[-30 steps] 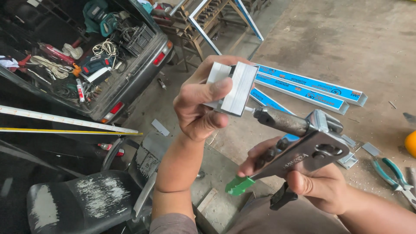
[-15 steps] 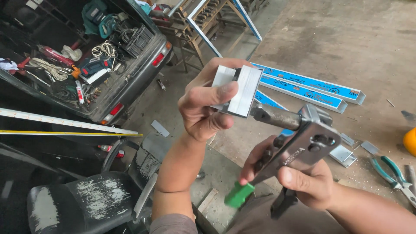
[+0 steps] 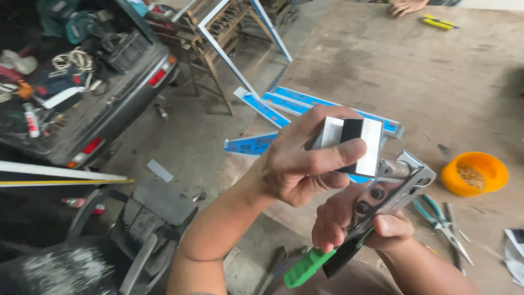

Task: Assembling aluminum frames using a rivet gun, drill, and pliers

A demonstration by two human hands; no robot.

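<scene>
My left hand [image 3: 303,158] grips a short piece of white aluminium profile [image 3: 355,143] with a dark channel, thumb across its face. Just below it my right hand [image 3: 360,221] holds a metal hand punch tool [image 3: 390,191] with green and black handles [image 3: 314,265]. The tool's steel head sits right against the lower edge of the profile piece. Both hands are raised above the edge of a wooden workbench [image 3: 436,71].
Long profiles wrapped in blue film [image 3: 305,104] lie on the bench. An orange bowl of small parts [image 3: 474,173] and teal pliers [image 3: 436,216] sit at the right. Another person's hand [image 3: 405,6] rests at the far edge. A car's open boot [image 3: 65,87] and a worn chair [image 3: 131,229] stand at the left.
Both hands have come closer together, and the profile piece now meets the tool's head. The view has swung right, bringing the orange bowl fully into sight.
</scene>
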